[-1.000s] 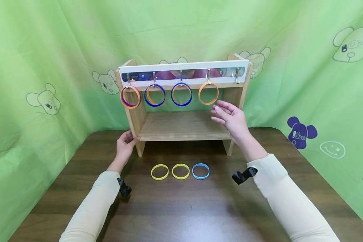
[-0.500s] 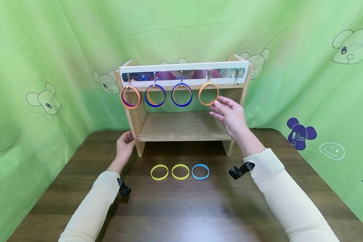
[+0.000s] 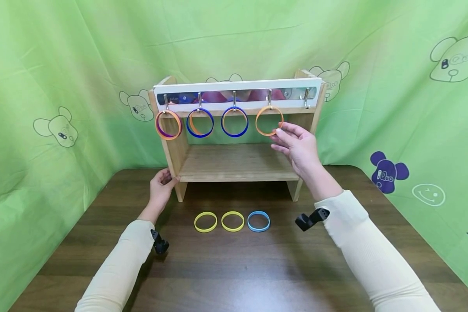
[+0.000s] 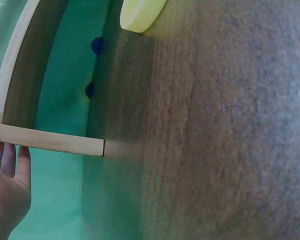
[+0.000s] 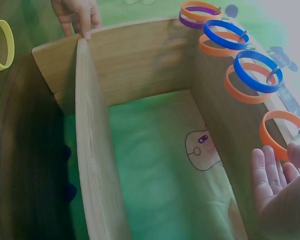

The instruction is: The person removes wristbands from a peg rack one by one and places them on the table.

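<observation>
Green cloth [image 3: 234,39] hangs from nine through twelve to three o'clock, printed with eared faces [image 3: 454,65]; purple face [image 3: 386,173] at three. Brown wood-grain table [image 3: 226,260] catches pale glare [image 3: 253,297] at six.

Left of your right fingers [image 3: 293,128], hanging wristbands [image 3: 235,135] stand in the way; below, open air reaches the wooden shelf [image 3: 234,162].

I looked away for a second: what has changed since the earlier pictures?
The right hand rose slightly and now pinches the lower right edge of the orange ring on the fourth hook from the left. Unchanged: the left hand gripping the shelf, and the three rings on the table.
</observation>
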Demonstrator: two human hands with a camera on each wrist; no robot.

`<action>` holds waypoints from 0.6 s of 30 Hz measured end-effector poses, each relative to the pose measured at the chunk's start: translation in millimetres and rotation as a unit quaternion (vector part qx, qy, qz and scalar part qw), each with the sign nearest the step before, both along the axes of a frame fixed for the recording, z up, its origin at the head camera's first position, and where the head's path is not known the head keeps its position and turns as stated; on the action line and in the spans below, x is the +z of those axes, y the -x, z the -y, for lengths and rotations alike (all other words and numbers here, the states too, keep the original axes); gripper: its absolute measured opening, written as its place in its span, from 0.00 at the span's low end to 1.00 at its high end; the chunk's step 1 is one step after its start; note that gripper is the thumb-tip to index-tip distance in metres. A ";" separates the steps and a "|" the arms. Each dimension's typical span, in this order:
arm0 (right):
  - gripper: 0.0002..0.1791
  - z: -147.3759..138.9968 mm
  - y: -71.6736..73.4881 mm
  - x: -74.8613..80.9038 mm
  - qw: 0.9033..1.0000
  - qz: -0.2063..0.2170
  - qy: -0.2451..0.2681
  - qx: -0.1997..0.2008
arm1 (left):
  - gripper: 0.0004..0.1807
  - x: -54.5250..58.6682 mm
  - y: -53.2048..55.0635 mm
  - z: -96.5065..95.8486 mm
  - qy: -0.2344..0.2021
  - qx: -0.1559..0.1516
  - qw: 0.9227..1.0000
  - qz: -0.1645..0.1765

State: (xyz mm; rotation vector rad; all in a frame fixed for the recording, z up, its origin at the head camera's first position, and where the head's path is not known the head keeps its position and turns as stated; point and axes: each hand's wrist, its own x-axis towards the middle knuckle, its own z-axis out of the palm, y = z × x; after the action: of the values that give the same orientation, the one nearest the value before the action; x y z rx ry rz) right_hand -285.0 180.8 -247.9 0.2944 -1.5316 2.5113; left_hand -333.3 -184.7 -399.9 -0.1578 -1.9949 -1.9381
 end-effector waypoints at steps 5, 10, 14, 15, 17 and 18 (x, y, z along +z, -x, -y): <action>0.08 0.6 -2.3 2.8 1.000 -0.001 0.002 -0.004 | 0.20 -3.4 3.1 0.6 0.003 0.008 1.000 -0.005; 0.06 0.8 -3.7 6.6 1.000 -0.019 0.013 -0.005 | 0.20 -2.8 2.8 0.6 0.007 0.012 1.000 -0.008; 0.05 0.2 -6.1 9.9 0.999 -0.024 0.020 -0.006 | 0.20 -0.6 0.6 0.6 0.003 0.003 1.000 0.004; 0.05 0.0 -6.5 10.8 0.999 -0.025 0.018 -0.008 | 0.21 0.8 -0.7 0.4 0.001 -0.001 1.000 0.007; 0.05 0.1 -7.5 12.2 0.999 -0.027 0.013 -0.014 | 0.21 5.0 -5.3 -0.6 0.001 -0.004 1.000 0.008; 0.05 0.1 -8.2 13.0 0.999 -0.029 0.010 -0.017 | 0.21 8.1 -8.5 -1.8 0.004 -0.004 1.000 0.008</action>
State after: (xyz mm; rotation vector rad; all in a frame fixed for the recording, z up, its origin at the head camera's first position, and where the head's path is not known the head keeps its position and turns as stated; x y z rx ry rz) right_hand -276.7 180.7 -234.9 0.3324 -1.4765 2.4680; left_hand -324.7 -183.0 -391.9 -0.1523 -2.0162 -1.9423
